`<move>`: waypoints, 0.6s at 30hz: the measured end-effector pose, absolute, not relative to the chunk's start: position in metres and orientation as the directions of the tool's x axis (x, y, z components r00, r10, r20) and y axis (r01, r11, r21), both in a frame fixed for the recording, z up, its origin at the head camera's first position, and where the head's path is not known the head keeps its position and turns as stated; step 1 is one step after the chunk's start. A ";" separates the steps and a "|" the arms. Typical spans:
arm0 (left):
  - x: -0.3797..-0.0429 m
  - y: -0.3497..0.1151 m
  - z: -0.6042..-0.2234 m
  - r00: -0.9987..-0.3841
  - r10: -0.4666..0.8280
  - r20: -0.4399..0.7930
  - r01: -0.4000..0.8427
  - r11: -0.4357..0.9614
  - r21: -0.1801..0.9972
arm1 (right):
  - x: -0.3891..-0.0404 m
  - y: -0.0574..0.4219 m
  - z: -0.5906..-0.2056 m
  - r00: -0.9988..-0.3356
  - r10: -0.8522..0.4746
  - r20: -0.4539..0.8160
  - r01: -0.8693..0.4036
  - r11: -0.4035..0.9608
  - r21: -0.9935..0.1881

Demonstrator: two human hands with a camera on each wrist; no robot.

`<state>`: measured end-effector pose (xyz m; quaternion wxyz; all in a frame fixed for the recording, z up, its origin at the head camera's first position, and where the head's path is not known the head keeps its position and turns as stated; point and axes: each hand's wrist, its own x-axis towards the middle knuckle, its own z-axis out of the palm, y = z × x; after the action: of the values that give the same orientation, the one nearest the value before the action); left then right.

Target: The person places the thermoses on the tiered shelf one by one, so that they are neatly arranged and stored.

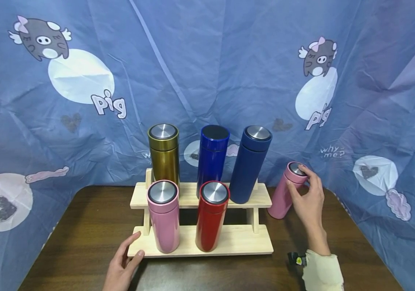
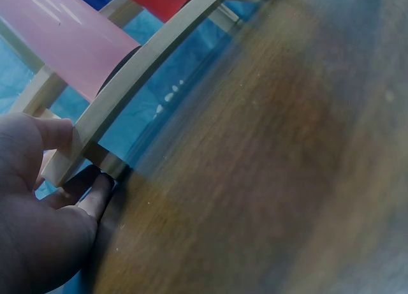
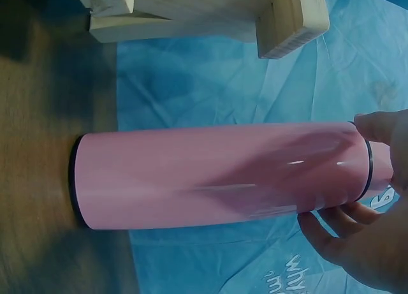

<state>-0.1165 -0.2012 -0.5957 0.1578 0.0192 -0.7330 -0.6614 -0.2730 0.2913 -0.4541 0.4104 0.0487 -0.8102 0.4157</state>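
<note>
My right hand [image 1: 310, 202] grips a pink thermos bottle [image 1: 283, 196] near its lid, thumb on one side and fingers on the other. That bottle stands on the table just right of a two-tier wooden rack [image 1: 244, 241]. At the rack's lower left end, my left hand [image 1: 121, 262] holds the board's corner between thumb and fingers, as the left wrist view shows. On the lower tier stand another pink thermos [image 1: 164, 226] and a red thermos [image 1: 210, 226]. The upper tier bears a gold thermos [image 1: 164, 161], a glossy blue thermos [image 1: 212, 161] and a matte navy thermos [image 1: 249, 169].
The dark wooden table [image 1: 207, 275] extends around the rack. Behind it hangs a blue cloth [image 1: 193, 60] printed with cartoon pigs, which also covers both sides. A small black object [image 1: 296, 258] sits by the right sleeve [image 1: 322, 270].
</note>
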 end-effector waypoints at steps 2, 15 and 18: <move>-0.115 -0.199 -0.594 -0.943 -0.243 0.228 0.204 0.120 0.972 | -0.273 0.291 -0.454 -0.661 0.266 0.701 -0.414 0.651 -0.637; -0.117 -0.200 -0.597 -0.941 -0.239 0.241 0.215 0.132 0.968 | -0.270 0.293 -0.448 -0.654 0.317 0.687 -0.380 0.647 -0.661; -0.116 -0.199 -0.594 -0.941 -0.238 0.239 0.210 0.141 0.967 | -0.268 0.294 -0.447 -0.654 0.321 0.685 -0.371 0.652 -0.661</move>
<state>-0.1158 -0.1990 -0.5936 0.1708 0.0093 -0.7357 -0.6553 -0.2683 0.2942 -0.4467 0.4155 0.0155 -0.8084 0.4168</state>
